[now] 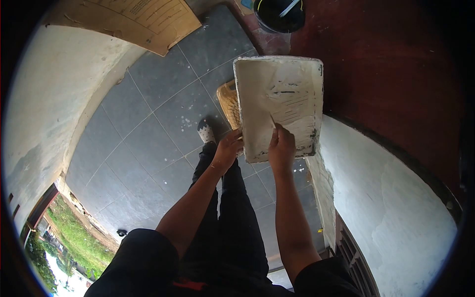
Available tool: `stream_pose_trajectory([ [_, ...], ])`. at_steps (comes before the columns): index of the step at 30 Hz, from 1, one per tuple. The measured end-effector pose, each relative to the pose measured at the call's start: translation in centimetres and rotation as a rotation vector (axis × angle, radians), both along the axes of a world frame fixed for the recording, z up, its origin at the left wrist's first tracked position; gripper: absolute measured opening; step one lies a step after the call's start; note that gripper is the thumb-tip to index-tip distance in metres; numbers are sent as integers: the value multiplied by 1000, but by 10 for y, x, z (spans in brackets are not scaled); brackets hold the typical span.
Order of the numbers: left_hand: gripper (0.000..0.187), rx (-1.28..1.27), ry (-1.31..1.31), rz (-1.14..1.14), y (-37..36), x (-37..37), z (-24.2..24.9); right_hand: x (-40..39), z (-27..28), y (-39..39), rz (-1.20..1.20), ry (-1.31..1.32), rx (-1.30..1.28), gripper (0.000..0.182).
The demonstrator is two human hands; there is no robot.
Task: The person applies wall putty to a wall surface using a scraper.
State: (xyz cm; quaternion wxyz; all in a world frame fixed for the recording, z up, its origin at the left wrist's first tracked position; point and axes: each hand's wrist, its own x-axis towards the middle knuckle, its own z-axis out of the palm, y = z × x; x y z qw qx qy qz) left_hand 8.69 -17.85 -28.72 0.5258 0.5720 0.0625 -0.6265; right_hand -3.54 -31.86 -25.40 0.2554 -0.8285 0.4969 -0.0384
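Note:
A paint tray (257,109) coated in off-white paint is in front of me, its long sides running away from me. My left hand (230,148) is closed on the tray's left edge near its lower corner. In my right hand (282,146), over the lower part of the tray, is a thin stick-like tool (272,120) with its tip pointing up and left. The tool's lower end is hidden by my fingers. Beneath the tray's left side, a tan woven object (228,103) shows in part.
Grey floor tiles (148,138) with white paint spots lie below. A cardboard sheet (143,22) is at the top left. On the dark red surface (386,84) at the top stands a black bucket (279,15). White walls flank both sides, and my sock-covered foot (206,131) is on the floor.

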Motion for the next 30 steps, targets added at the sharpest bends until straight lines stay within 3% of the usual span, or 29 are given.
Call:
stream_pose_trajectory([
  [3,54,10,11,6,-1,1,2,0,2,19,-17,-77,-7,23],
  [5,55,12,0,23,0,2,3,-1,10,19,-311,-237,194,22],
  [9,58,5,3,9,4,1,1,-16,3,20,-369,-236,30,24],
  [12,58,13,33,34,3,-3,2,-20,8,18,-346,-98,178,20],
  [14,58,33,58,43,7,-5,2,-25,16,15,-500,-129,248,22],
  [18,55,27,69,30,12,-7,-5,-43,7,28,-503,-149,216,23],
  [27,45,69,74,85,15,-13,-6,-31,5,64,-495,-166,424,21],
  [28,44,63,76,84,15,-12,-5,-31,3,64,-553,-285,394,22],
  [30,44,71,70,72,15,-11,-4,-30,2,63,-528,-271,343,22],
])
